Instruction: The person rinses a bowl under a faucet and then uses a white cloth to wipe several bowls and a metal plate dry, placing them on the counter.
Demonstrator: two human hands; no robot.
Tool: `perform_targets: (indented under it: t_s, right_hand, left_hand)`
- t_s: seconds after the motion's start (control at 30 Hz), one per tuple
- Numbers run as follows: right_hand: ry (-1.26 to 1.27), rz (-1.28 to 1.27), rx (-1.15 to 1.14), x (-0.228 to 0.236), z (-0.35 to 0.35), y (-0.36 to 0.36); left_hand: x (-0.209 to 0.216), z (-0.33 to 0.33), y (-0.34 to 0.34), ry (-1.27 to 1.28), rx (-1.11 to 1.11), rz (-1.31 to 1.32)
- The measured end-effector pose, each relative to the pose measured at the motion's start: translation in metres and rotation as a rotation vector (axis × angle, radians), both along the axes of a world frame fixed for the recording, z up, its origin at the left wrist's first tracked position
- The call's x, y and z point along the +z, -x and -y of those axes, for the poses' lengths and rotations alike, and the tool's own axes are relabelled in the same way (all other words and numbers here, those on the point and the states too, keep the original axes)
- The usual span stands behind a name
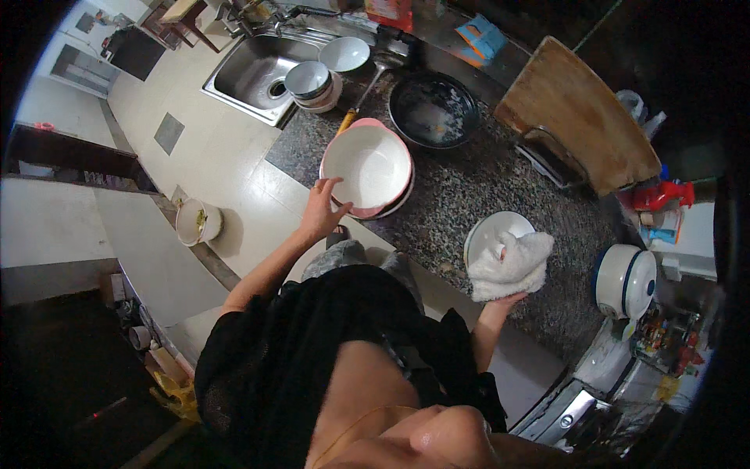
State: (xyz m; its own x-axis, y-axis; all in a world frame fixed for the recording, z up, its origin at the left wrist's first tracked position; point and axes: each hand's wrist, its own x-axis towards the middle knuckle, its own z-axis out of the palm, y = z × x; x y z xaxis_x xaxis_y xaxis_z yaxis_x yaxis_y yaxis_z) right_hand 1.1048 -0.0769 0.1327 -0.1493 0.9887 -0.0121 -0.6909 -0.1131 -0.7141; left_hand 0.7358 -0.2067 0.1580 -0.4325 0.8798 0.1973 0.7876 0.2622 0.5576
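My left hand [319, 211] is at the near left rim of a white bowl with a pink outside and small pink handles [369, 166]. Its fingers curl over the edge, and the thumb presses lower on the rim. Other dishes show only as edges under this bowl. My right hand [512, 299] grips a fluffy white towel [512, 266] that covers most of the hand. Beneath the towel, a white bowl [484, 234] rests on the speckled stone counter [437, 195], its near right part hidden.
Beyond the pink bowl lie a spatula with a yellow handle [347, 119] and a black pan [433, 109]. Stacked bowls [308, 80] stand beside the steel sink [234, 70]. A wooden cutting board [578, 113] leans at the back right, near a white pot [625, 281]. A bin [197, 223] stands on the floor.
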Motion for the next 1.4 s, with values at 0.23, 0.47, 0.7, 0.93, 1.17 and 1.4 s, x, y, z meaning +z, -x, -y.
perform_targets:
  t_s: [0.23, 0.47, 0.7, 0.93, 1.17, 1.4]
  right_hand:
    - [-0.029, -0.002, 0.022, 0.004, 0.042, 0.075]
    - [-0.057, 0.003, 0.003, -0.001, 0.106, 0.153]
    - [0.191, -0.349, -0.009, 0.003, 0.134, 0.182]
    - [-0.426, 0.854, -0.268, -0.023, 0.107, 0.172]
    - [-0.006, -0.045, -0.01, -0.013, 0.088, 0.223]
    - [0.154, -0.127, -0.005, -0.015, 0.073, 0.295]
  left_hand:
    - [-0.068, -0.027, 0.102, 0.308, 0.308, 0.454]
    - [-0.104, -0.055, 0.113, 0.526, 0.013, 0.377]
    - [-0.111, -0.063, 0.109, 0.405, -0.06, 1.105]
    - [0.003, -0.026, 0.145, 0.467, -0.174, 1.652]
    - [0.041, 0.04, 0.238, 0.384, -0.09, 1.846]
    - [0.098, 0.046, 0.373, 0.143, -0.082, 1.546]
